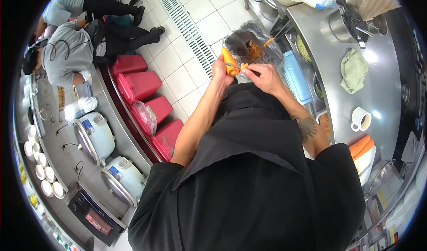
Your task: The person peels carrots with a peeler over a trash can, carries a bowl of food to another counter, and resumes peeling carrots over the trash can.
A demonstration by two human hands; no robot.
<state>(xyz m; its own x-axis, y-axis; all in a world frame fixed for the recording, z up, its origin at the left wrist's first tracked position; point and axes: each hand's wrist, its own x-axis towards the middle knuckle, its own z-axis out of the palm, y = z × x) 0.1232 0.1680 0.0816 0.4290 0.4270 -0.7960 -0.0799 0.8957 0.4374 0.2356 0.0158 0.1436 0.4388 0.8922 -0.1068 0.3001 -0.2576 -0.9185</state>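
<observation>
An orange carrot is wrapped in the fingers of my left hand, its thick cut end toward me. My right hand is closed on a small peeler, whose blade lies across the carrot. Bits of orange peel show at the fingertips of that hand. Just beyond both hands a bin lined with a clear plastic bag holds orange peelings.
Right: steel counter with green cloth, white mug, pots and carrots; a blue lid beside it. Left: red bins, rice cookers. Two people stand at the upper left.
</observation>
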